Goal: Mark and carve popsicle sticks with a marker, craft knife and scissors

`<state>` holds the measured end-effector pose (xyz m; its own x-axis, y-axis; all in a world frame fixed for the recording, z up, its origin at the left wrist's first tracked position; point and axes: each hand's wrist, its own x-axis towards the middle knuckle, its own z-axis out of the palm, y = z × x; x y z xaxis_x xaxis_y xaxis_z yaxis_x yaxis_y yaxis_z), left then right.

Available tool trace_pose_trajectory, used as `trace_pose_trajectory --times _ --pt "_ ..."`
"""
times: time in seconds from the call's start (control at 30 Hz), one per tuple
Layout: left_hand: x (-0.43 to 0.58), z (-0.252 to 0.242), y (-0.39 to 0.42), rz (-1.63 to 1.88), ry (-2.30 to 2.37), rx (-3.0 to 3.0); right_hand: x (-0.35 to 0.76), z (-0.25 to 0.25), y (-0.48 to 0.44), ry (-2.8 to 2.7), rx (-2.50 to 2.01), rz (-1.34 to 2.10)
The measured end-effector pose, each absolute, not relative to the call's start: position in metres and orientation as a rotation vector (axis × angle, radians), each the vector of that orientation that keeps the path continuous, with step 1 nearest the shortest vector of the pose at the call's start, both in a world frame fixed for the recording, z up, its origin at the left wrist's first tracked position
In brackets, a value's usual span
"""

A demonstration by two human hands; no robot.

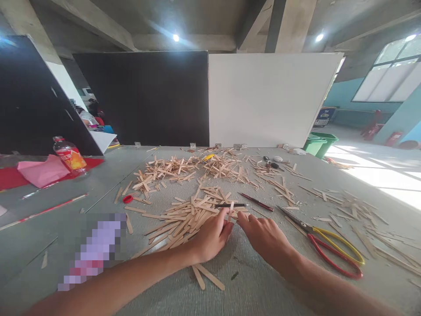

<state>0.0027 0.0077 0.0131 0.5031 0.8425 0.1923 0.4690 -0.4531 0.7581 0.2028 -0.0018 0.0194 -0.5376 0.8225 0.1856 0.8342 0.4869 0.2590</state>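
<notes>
In the head view my left hand (pixel 212 235) is closed at the middle of the table, its thumb and fingers pinching a flat wooden craft stick (pixel 231 209) that points upward. My right hand (pixel 265 235) lies just to the right, palm down, with its fingers bent together close to the same stick. Whatever sits under its fingertips is hidden. Beyond my left hand spreads a heap of craft sticks (pixel 186 217). A black pen (pixel 230 205) lies right behind my fingertips, and a dark red pen (pixel 255 201) rests farther right.
Large scissors (pixel 329 250) with red and yellow handles lie to the right. More stick piles (pixel 167 169) and cut scraps (pixel 362 208) cover the table. A red tape ring (pixel 127 199), a drink bottle (pixel 69 156) and pink paper (pixel 42 171) are leftward. Black and white panels (pixel 276 101) stand behind.
</notes>
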Motion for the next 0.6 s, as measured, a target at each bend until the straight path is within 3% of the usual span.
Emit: trace_pose_trajectory --times 0.43,0.6 --pt "0.002 0.021 0.0 0.582 0.915 2.095 0.194 0.047 -0.03 -2.657 -1.405 -0.874" --pt "-0.001 0.02 0.0 0.56 0.843 2.067 0.2 0.043 -0.017 -2.73 -1.425 -0.729"
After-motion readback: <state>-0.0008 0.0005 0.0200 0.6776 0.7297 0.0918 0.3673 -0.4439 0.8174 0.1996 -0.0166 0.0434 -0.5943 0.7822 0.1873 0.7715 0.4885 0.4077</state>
